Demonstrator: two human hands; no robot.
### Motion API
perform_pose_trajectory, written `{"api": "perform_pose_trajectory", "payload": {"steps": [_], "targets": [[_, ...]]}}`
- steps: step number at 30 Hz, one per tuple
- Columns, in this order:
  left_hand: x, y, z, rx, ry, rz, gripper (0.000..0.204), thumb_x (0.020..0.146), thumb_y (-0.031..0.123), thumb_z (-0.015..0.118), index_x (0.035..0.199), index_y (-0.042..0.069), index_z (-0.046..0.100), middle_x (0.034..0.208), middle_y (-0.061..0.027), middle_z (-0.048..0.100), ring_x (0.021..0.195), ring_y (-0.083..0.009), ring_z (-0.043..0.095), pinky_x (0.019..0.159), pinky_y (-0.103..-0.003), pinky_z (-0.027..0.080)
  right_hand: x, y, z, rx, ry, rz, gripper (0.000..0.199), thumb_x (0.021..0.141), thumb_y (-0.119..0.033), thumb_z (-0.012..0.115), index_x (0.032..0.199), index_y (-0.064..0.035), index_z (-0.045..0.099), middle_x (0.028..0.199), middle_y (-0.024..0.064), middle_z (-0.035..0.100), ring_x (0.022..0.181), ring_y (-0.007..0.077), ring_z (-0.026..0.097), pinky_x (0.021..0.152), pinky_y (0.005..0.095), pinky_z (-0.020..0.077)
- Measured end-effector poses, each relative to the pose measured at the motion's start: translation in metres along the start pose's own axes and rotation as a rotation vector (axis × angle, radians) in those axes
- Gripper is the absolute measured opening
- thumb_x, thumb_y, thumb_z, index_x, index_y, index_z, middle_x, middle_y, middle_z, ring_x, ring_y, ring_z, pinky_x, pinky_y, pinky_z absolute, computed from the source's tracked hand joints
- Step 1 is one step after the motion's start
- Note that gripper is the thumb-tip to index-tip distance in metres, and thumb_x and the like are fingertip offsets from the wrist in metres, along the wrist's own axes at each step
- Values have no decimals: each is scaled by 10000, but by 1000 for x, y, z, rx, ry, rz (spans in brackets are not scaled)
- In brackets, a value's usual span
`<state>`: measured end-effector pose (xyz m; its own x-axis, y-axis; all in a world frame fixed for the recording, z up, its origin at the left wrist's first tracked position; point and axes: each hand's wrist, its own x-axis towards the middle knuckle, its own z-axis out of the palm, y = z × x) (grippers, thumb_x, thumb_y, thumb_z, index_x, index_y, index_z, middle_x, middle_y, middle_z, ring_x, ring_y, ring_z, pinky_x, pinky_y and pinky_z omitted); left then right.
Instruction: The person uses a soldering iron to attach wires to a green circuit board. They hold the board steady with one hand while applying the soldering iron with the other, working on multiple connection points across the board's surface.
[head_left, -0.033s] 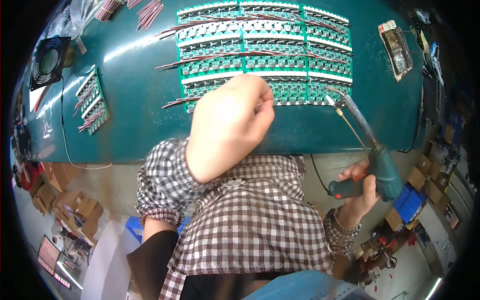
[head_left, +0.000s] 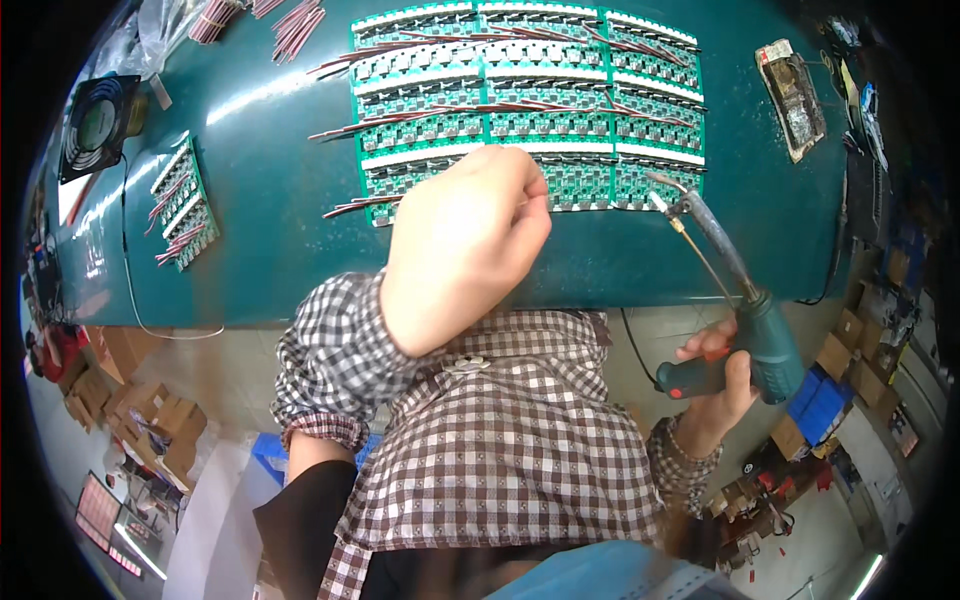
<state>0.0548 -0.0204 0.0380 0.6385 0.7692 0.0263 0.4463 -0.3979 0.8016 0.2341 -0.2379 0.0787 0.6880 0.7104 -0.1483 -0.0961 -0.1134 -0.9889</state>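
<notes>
A large panel of green circuit boards (head_left: 600, 90) lies on the teal table (head_left: 270, 260), with thin red wires (head_left: 350, 208) sticking out of its rows to the left. My left hand (head_left: 465, 240) rests on the panel's lowest row, fingers pinched together on a thin wire that is mostly hidden under the hand. My right hand (head_left: 715, 385) is off the table's near edge, gripping a teal soldering gun (head_left: 765, 335). Its long tip (head_left: 660, 198) reaches the lower right corner of the panel, just right of my left fingertips.
At the table's left stand a black fan (head_left: 98, 125) and a small strip of boards with wires (head_left: 180, 205). Wire bundles (head_left: 290, 25) lie at the back left, a metal tray (head_left: 795, 95) at the right. Cardboard boxes (head_left: 150, 410) and blue bins (head_left: 820, 395) sit on the floor.
</notes>
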Motion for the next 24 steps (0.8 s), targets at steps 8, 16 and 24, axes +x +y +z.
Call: {"api": "perform_pose_trajectory", "payload": {"steps": [8,16,24], "targets": [[7,-8,8,82,9,-6,79,763,62,660,808,57,596,730,-67,604,615,-210,593,556,-319,463,-2,-4,5,-157,99,54,521,886,-324,613,1191,81,499,898,141,590,811,261,669,577,304,596],[11,-8,24,96,47,56,99,730,33,664,777,52,578,717,-67,593,611,-203,605,541,-314,476,-1,-9,10,-213,59,75,524,874,-347,621,1156,83,525,918,148,603,836,276,670,582,313,601],[10,-15,29,25,82,41,101,708,47,656,753,54,565,693,-88,571,605,-258,583,532,-350,477,-3,-8,14,-246,28,124,509,867,-350,623,1132,77,542,906,146,606,831,266,659,594,326,594]]}}
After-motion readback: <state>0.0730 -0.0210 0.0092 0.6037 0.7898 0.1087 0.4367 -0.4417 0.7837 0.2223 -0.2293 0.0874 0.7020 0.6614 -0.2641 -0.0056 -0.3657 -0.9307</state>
